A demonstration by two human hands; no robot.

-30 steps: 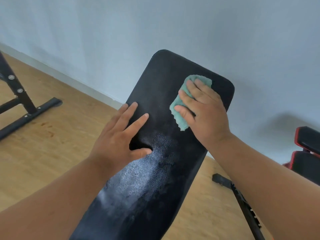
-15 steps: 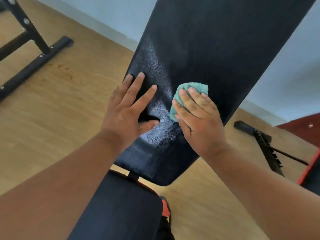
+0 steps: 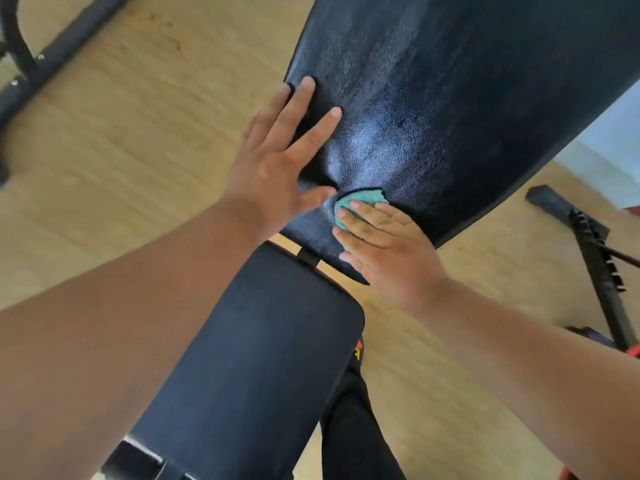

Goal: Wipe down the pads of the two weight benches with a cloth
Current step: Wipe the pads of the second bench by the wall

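A black inclined back pad (image 3: 450, 98) fills the upper middle of the view, shiny where light hits it. Below it lies the black seat pad (image 3: 249, 358) of the same bench. My left hand (image 3: 277, 164) rests flat on the back pad's left edge with fingers spread, holding nothing. My right hand (image 3: 388, 247) presses a teal cloth (image 3: 360, 199) against the lower end of the back pad; most of the cloth is hidden under my fingers.
Wooden floor (image 3: 121, 150) surrounds the bench. A black metal frame foot (image 3: 45, 67) lies at the upper left. Another bench's black notched bar with red parts (image 3: 595, 258) stands at the right. A pale wall (image 3: 609, 133) shows at the right edge.
My right hand has slid the cloth down the back pad from near its top to its lower end. The view has tilted downward, bringing the seat pad into sight. My left hand stays flat on the pad.
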